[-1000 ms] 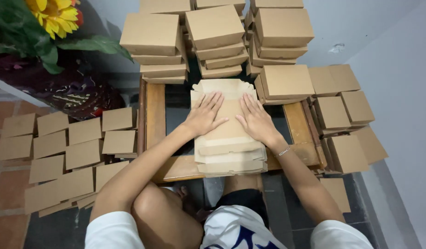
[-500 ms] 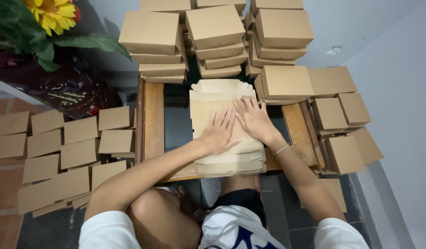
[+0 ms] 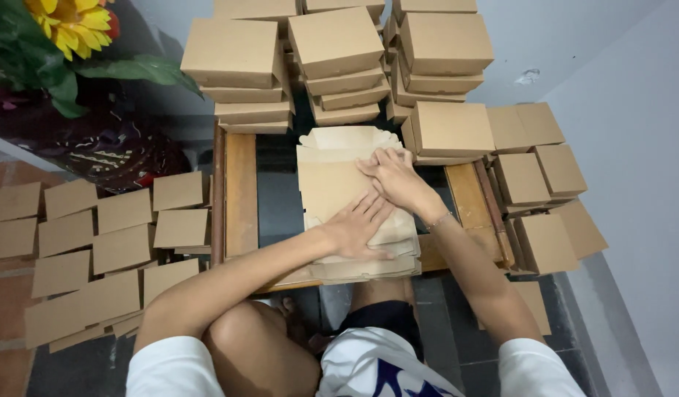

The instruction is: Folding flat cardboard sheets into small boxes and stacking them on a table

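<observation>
Since half a second ago the left hand has slid nearer the body along the stack of flat cardboard blanks, while the right hand has shifted to the stack's far right edge. Well to the left of both hands, flat brown cardboard pieces lie spread on the floor, with a sunflower above them. Left-hand fingers lie flat and spread on the top blank, pressing it, not gripping. That stack rests on the wooden counter, directly under both palms. Right-hand fingers curl lightly over the top blank's far right edge; whether they pinch it I cannot tell. Beyond the fingers stand stacks of folded brown boxes, and to their right more folded boxes sit beside the counter.
</observation>
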